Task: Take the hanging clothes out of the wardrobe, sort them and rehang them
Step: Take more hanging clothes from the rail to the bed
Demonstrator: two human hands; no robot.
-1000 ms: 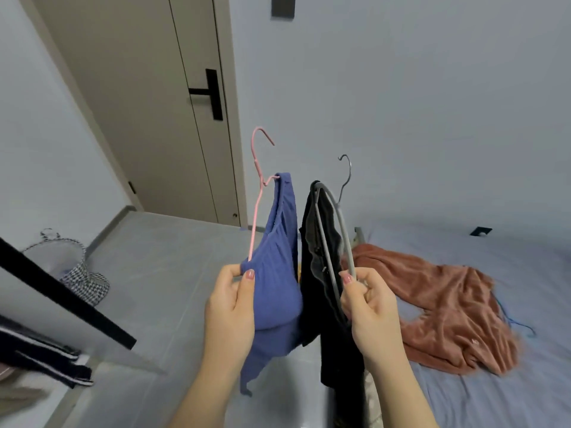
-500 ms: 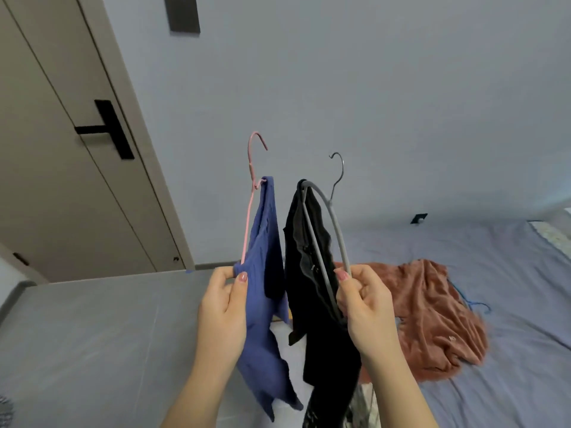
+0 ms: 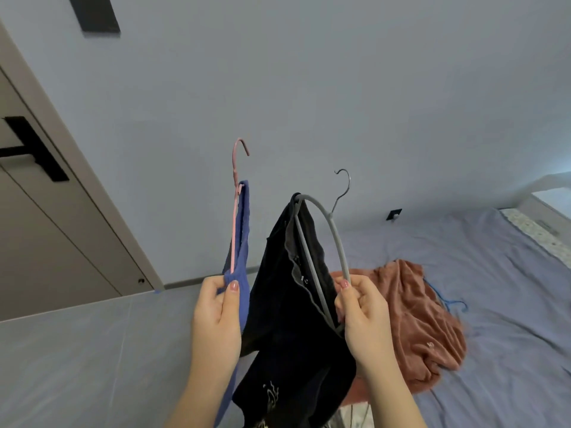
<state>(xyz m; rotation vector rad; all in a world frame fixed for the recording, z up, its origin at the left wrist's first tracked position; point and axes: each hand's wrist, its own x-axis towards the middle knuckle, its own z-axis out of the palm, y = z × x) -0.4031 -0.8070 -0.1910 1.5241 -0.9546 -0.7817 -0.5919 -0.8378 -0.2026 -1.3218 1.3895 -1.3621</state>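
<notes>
My left hand (image 3: 216, 316) grips the lower end of a pink hanger (image 3: 235, 211) that carries a blue garment (image 3: 242, 242). My right hand (image 3: 361, 316) holds a grey hanger (image 3: 332, 230) with a black garment (image 3: 293, 319) draped over it; pale print shows near its hem. Both hangers stand edge-on in front of me, hooks pointing up, side by side at chest height. A rust-coloured garment (image 3: 411, 316) lies crumpled on the bed to the right, behind my right hand.
The bed with a lilac sheet (image 3: 494, 273) fills the right side; a blue hanger (image 3: 448, 299) lies on it by the rust garment. A beige door with a black handle (image 3: 34, 149) stands at the left. Grey floor (image 3: 77, 350) spreads below it.
My view has swung to the right, so the door has slid leftward and more of the bed shows. Both hands keep the same hold on their hangers.
</notes>
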